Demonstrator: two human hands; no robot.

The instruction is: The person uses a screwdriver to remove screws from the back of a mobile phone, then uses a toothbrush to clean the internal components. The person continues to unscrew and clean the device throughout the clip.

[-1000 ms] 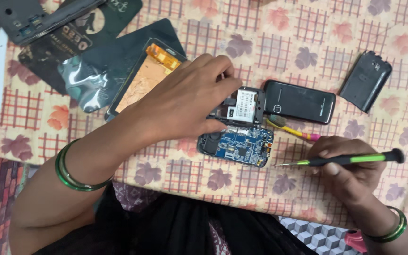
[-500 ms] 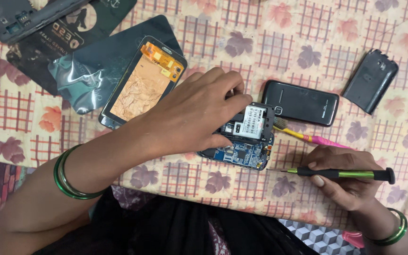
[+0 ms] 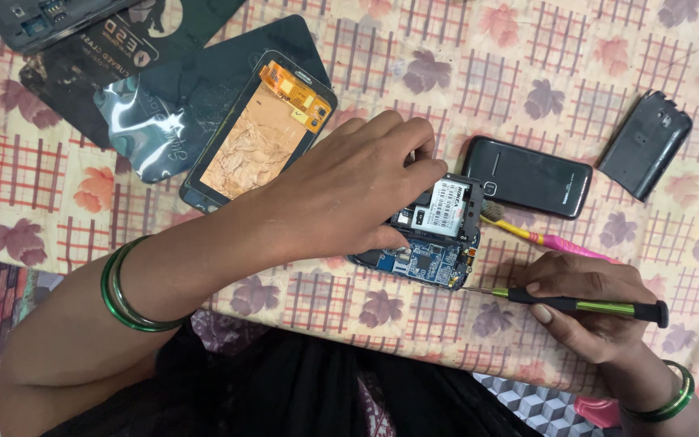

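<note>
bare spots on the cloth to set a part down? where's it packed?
Free cloth: the top middle to right, above the black phone and left of the back cover; also the left strip below the grey bags. Crowded: the centre, where the left hand covers the opened phone, and the right hand with its screwdriver.

My left hand (image 3: 349, 190) slid along the opened phone (image 3: 430, 235), from covering its upper end a second ago to gripping its left side, so the white-labelled battery (image 3: 444, 209) came into view, tilted more than before. My right hand (image 3: 588, 311) brought the green-handled screwdriver (image 3: 576, 305) leftward until its tip reached the lower right edge of the blue circuit board (image 3: 422, 260); earlier that tip had hung clear of it, over the cloth.
</note>
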